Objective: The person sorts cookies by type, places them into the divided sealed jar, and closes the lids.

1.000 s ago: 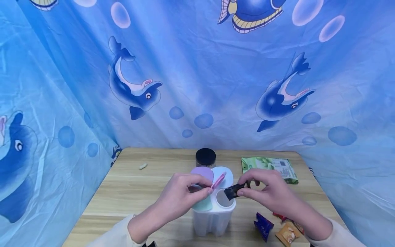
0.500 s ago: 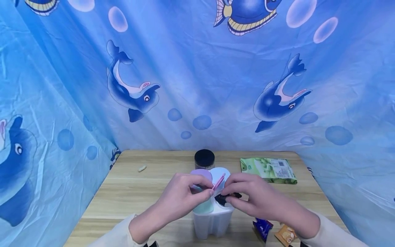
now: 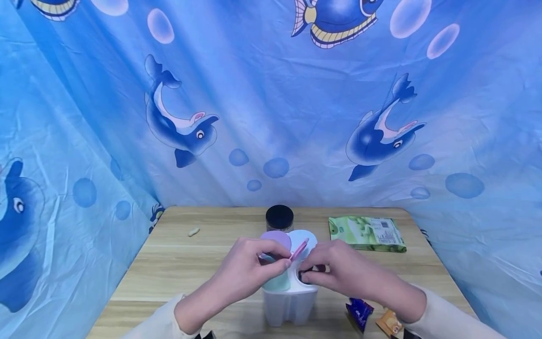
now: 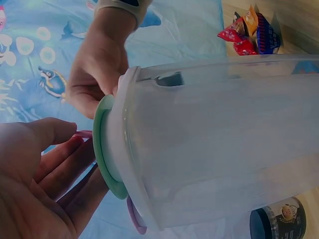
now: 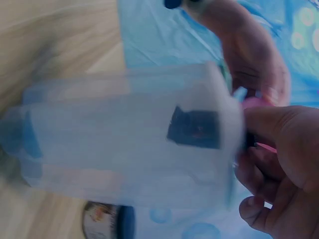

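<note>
"Two bare hands are working at one tall, frosted plastic container (image 3: 290,303) that is standing upright on the pale wooden counter (image 3: 169,273). What is each one holding?"

"The left hand (image 3: 250,266) is pinching the thin pink lid (image 3: 299,250) between thumb and finger, and that lid is tilting up over the white top. The right hand (image 3: 343,269) is pinching a small, dark, shiny-wrapped packet (image 5: 193,128)."

"And where exactly is the packet sitting?"

"It's going through the uncovered round mouth on the container's right side — the right wrist view is showing its lower part below the rim, through the cloudy wall, while its upper end is resting among the fingers."

"How are you expecting it to handle?"

"I'm guessing light, with a thin, rather slippery wrapper; whatever is inside may be brittle. I'd be holding it by the upper end, lightly, and sparing the middle."

"What about the lid?"

"It's looking light and stiff. I'd be gripping the free edge, as the left hand is doing — bending it back hard could be straining its joint, which I'm not seeing clearly."

"And the other lids?"

"The round purple one (image 3: 277,238), the round white one (image 3: 304,237) and the mint-green one (image 3: 277,283) are lying flat on the top."
</note>
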The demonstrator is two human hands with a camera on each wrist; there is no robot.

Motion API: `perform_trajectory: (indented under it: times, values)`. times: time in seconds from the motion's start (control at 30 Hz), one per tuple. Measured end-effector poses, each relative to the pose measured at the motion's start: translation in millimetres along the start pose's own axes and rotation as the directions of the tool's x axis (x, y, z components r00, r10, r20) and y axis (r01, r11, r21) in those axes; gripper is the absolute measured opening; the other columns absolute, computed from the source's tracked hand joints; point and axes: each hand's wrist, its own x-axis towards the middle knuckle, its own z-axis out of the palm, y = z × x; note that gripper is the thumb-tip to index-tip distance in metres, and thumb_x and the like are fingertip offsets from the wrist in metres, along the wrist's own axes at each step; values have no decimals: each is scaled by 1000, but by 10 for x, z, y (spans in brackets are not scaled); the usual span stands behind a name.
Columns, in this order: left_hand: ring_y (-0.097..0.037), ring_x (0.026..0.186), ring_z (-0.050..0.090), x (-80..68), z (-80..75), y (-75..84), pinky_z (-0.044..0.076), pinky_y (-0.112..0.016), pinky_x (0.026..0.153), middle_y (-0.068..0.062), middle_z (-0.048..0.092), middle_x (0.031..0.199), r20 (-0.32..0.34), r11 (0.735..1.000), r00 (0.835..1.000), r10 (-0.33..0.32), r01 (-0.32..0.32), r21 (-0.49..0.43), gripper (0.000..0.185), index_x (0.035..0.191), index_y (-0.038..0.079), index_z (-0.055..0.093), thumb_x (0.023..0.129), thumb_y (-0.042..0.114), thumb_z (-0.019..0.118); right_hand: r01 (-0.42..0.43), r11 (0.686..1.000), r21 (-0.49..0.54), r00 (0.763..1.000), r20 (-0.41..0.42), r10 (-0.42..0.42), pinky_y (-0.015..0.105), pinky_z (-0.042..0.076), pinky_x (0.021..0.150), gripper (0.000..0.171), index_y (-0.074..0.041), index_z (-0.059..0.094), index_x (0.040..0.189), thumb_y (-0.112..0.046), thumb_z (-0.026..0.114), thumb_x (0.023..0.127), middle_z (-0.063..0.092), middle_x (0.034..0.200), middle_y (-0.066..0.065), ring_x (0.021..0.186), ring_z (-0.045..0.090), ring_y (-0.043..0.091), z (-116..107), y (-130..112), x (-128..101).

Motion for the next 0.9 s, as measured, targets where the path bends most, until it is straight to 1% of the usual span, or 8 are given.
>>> perform_trajectory:
  times: [0.1, 0.23, 0.3, 0.43, 0.57, 0.7, 0.83, 0.9]
  values:
    - [-1, 81, 70, -1, 12, -13, 60, -23, 68, 13, 76, 86, 4, 1000, 1000, 12, -12, 2, 8, 91, 24, 80, 88, 17, 80, 40, 996, -75, 999, -33, -43, 18, 53, 73, 7, -26, 78, 99, -23, 78, 92, 69, 97, -18, 87, 62, -3, 73, 12, 8]
    - [-1, 81, 70, -12, 22, -36, 60, -23, 67, 9, 76, 86, 4, 1000, 1000, 23, -23, -13, 5, 92, 23, 80, 89, 18, 79, 38, 993, -111, 993, -110, -51, 17, 51, 68, 9, -27, 78, 93, -23, 83, 87, 69, 91, -19, 81, 59, -2, 108, 23, -2]
    - [-2, 81, 70, -19, 24, -46, 60, -23, 67, 10, 76, 86, 2, 1000, 1000, 27, -27, -16, 6, 91, 23, 80, 89, 17, 79, 31, 993, -111, 993, -107, -43, 17, 50, 66, 7, -27, 79, 92, -24, 83, 87, 72, 88, -20, 79, 59, -2, 110, 28, -6]
    - [-2, 80, 69, -25, 19, -51, 60, -23, 67, 12, 76, 86, -1, 1000, 1000, 26, -26, -10, 8, 91, 24, 80, 88, 16, 80, 21, 992, -126, 997, -69, -30, 15, 49, 64, 8, -28, 82, 96, -24, 81, 90, 75, 90, -20, 79, 60, -3, 94, 21, -21]
    - [-2, 80, 69, -21, 21, -45, 61, -23, 68, 11, 76, 86, 8, 1000, 1000, 13, -13, -25, 8, 91, 23, 80, 89, 15, 79, 42, 991, -128, 994, -94, -55, 14, 49, 64, 11, -26, 81, 99, -19, 80, 90, 75, 91, -17, 78, 61, -3, 17, 7, -59]
    - [-3, 81, 69, -18, 23, -42, 61, -23, 68, 11, 76, 86, 9, 999, 1000, -5, 5, -37, 7, 92, 22, 80, 89, 16, 79, -14, 995, -104, 992, -125, 0, 19, 53, 67, 14, -26, 78, 102, -17, 79, 91, 74, 93, -16, 80, 63, -3, -113, 36, -177]
    - [-4, 81, 69, -14, 27, -36, 61, -23, 68, 14, 76, 86, 2, 999, 1000, -17, 17, -32, 9, 92, 22, 81, 88, 14, 80, -147, 983, -109, 984, -116, 135, 21, 53, 63, 13, -28, 77, 105, -23, 78, 93, 74, 97, -18, 81, 62, -4, -198, 188, -423]
    - [-4, 80, 69, -10, 27, -34, 61, -23, 68, 15, 75, 86, 0, 999, 1000, -23, 23, -30, 10, 92, 23, 81, 87, 13, 80, -224, 969, -100, 972, -99, 214, 21, 52, 61, 15, -30, 76, 106, -25, 78, 93, 74, 99, -18, 82, 63, -4, -217, 306, -586]
